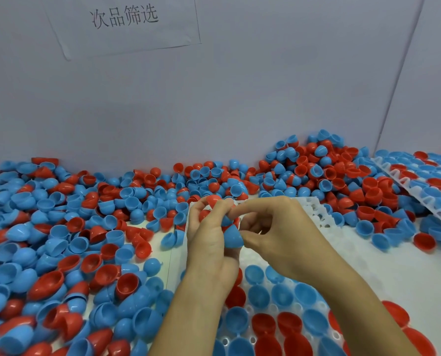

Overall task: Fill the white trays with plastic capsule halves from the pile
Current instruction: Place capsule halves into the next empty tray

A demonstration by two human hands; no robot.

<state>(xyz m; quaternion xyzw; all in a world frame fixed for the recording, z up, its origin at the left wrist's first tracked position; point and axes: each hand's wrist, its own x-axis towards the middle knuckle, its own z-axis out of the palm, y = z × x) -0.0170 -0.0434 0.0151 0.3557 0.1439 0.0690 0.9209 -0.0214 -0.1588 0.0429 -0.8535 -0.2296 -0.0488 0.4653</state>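
Sitting nearest the lens, bottom centre-right: white tray point(314, 227) w/ blue and red capsule halves point(259, 295) filling its near rows, open sides up; far rows showing bare white sockets. Meeting over the tray's far-left part: both hands. Cupping a small bunch of halves, left hand point(209, 242), fingers curled round them, one red half point(213, 199) poking out at the fingertips. Pinching a blue half point(231, 237), right hand point(275, 227), thumb below and forefinger curled over, pressed right against the left hand's bunch; can't tell if that blue piece is also wedged in the left palm. Spreading across the tabletop to the left and along the back wall: pile point(60, 240) of loose red and blue halves, heaping higher at back right. Lying tilted at far right, partly on the pile: second tray point(404, 186), mostly filled w/ blue and red halves. Hanging on the grey wall, top left: paper sign point(124, 19) w/ printed characters.
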